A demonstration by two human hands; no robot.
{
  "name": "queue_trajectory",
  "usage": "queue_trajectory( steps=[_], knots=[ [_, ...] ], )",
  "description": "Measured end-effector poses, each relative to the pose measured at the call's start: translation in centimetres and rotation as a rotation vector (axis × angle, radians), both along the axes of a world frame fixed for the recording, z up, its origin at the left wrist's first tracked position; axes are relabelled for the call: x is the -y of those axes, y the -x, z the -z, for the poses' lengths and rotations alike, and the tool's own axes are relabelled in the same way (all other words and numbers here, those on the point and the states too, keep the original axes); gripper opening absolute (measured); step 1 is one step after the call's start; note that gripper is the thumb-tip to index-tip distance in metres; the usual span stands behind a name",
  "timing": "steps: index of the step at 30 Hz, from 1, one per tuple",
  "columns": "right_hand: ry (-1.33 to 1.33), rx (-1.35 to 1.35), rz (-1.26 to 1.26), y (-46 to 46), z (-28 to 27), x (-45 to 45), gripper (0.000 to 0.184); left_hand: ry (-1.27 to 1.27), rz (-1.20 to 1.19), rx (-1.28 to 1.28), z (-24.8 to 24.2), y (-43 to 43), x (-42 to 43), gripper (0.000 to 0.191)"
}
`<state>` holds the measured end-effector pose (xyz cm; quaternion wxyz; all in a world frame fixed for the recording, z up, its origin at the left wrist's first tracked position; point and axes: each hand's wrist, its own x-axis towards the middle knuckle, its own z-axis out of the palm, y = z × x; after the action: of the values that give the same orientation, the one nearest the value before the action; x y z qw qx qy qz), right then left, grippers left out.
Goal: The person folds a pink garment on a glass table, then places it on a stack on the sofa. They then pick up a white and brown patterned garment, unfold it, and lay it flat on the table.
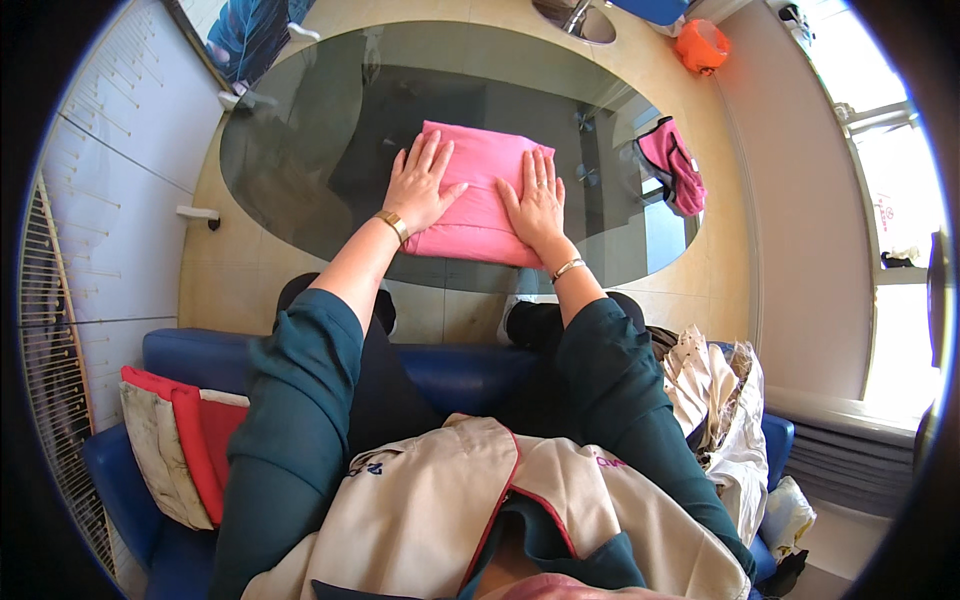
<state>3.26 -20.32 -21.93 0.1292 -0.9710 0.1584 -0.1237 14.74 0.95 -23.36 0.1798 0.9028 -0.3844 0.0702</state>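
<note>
A folded pink cloth (480,206) lies as a thick, roughly square bundle on the dark oval glass table (300,187) in front of me. My left hand (420,184) rests palm down on its left side, fingers spread and pointing away from me. On the right side of the same bundle lies my right hand (537,199), also flat, with a ring on one finger. Neither hand grips the cloth. Crease lines run across the top of the bundle between my hands.
Toward the table's right edge lies a pink item with black trim (671,165). I sit on a blue sofa (195,356), with a red and white cushion (176,442) to my left and crumpled fabrics (712,397) to my right. An orange bag (703,46) stands at the far right.
</note>
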Motion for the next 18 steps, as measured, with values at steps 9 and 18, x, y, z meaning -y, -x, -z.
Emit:
queue_trajectory(
  steps=[9, 18],
  knots=[
    [0.086, 0.057, -0.106, 5.1, -0.3, -5.0, 0.069, -0.007, 0.174, 0.198, -0.6, 3.5, 0.7, 0.073],
    [0.041, 0.088, -0.041, 9.7, -0.2, -3.9, 0.071, -0.078, 0.178, 0.051, -1.5, 4.2, -2.2, 0.081]
  ],
)
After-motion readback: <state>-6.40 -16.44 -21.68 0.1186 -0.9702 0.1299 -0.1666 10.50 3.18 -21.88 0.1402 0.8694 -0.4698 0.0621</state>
